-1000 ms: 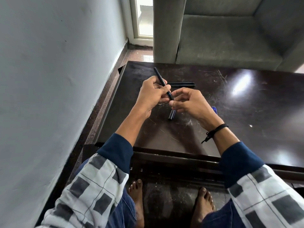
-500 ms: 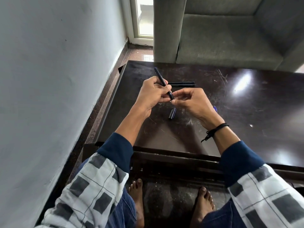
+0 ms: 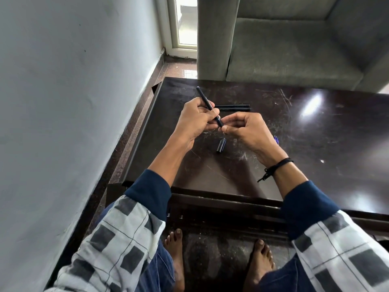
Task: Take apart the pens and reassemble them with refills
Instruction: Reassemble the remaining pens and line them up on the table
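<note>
Pen (image 3: 202,94) was up off the table (image 3: 315,148), tilted, far end pointing away. Left hand (image 3: 194,122) curled round the barrel, and right hand (image 3: 245,130) pinched the near end between thumb and forefinger. Cap (image 3: 221,146) lay just below them, with two other pens (image 3: 233,107) side by side beyond. This looked like the dismantling step, freeing the tip to reach the refill. Next called for a firm barrel and a steady twist or pull.

Dark table (image 3: 315,148): two pens (image 3: 233,107), cap (image 3: 221,146), blue bit (image 3: 276,140).
</note>
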Tool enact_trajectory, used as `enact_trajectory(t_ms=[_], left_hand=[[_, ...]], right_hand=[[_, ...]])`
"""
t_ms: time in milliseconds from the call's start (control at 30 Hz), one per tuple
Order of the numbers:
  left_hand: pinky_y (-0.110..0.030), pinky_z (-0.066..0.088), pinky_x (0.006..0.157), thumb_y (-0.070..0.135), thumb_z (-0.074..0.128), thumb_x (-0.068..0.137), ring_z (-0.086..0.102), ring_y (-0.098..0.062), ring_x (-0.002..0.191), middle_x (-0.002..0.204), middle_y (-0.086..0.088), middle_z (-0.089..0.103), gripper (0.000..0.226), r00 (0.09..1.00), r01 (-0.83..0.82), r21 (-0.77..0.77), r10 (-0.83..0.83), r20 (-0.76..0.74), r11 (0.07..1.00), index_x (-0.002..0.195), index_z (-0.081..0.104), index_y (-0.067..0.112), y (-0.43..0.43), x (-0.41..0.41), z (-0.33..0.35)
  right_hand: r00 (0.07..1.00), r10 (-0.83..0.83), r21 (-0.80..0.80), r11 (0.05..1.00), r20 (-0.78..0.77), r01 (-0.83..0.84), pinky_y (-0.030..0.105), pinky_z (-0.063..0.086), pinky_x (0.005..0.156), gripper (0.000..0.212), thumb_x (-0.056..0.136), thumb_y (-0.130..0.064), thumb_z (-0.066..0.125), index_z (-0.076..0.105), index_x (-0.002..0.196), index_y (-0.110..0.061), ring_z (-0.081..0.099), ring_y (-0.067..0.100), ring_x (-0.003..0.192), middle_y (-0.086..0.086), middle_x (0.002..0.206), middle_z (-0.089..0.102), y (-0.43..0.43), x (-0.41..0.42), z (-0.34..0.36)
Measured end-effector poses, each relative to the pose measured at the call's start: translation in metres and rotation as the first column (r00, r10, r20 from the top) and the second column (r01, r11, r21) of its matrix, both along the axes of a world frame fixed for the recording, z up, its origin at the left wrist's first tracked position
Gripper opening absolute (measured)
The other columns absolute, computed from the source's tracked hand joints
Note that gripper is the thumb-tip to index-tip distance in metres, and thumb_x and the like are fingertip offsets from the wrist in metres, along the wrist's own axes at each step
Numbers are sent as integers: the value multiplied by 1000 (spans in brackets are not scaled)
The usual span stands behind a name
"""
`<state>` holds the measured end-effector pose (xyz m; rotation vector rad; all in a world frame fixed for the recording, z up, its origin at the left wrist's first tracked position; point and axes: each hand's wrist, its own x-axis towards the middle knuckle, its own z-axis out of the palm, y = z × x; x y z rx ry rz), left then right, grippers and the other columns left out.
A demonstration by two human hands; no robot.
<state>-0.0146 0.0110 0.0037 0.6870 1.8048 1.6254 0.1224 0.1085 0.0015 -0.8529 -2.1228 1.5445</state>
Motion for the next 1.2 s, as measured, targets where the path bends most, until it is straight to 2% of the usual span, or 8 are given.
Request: enact_trajectory(t_ms=[167,400,600,767,900,1000,1100,1200], left_hand=[[-27,61,68,5,66,96,74,-12,69,90,-14,72,14,1000,-1,-5,1,16,1000,108,59,5,2,3,-1],[-27,60,66,4,66,95,72,-13,70,88,-13,72,13,1000,-19,-8,19,19,1000,106,59,6,5,4,-4],[-31,63,70,3,66,95,71,-17,71,85,-12,72,14,999,-21,-1,21,41,1000,108,59,4,5,6,-3],[-31,63,69,2,66,95,72,-17,70,85,-12,72,14,998,-20,12,19,67,1000,108,60,2,5,5,-2],[-30,62,65,1,66,95,73,-17,72,88,-13,72,18,995,-44,21,41,91,999,111,61,-2,3,5,0],[-27,61,64,1,66,95,73,-15,73,88,-12,72,18,994,-52,23,50,94,998,112,61,-2,3,4,1],[-27,61,64,2,67,94,74,-18,75,91,-15,73,19,995,-55,17,53,90,998,112,61,-2,3,5,1],[-27,60,64,2,67,94,75,-21,80,95,-17,74,18,994,-59,20,57,92,998,112,62,-1,3,5,1]], right_hand=[[999,-34,-3,999,1,34,32,59,77,20,79,-6,83,73,95,-2,68,15,75,14,88,76,-1,-1,-1],[997,-64,-14,998,31,65,44,58,83,15,83,-6,79,73,95,-2,68,20,74,18,86,75,-1,-1,-4],[996,-89,-10,996,4,89,31,58,69,23,76,-10,87,70,89,-3,66,16,68,12,78,72,0,-2,-4],[996,-88,-21,996,-15,87,37,58,73,13,82,-5,80,71,90,0,67,20,68,16,79,74,-1,-3,-5],[997,-68,-47,997,-41,66,36,58,73,26,81,-8,82,68,98,5,66,20,70,21,87,73,-2,-3,-4],[996,-84,-20,996,-29,83,35,58,70,32,75,-12,88,68,94,4,65,21,71,22,87,72,-1,-4,-5],[994,-105,-12,994,-20,105,39,59,71,26,76,-11,87,69,90,2,66,21,69,21,86,74,0,-4,-7],[996,-92,1,996,-15,92,34,57,69,19,82,-13,82,71,90,0,65,17,66,17,80,73,0,-4,-7]])
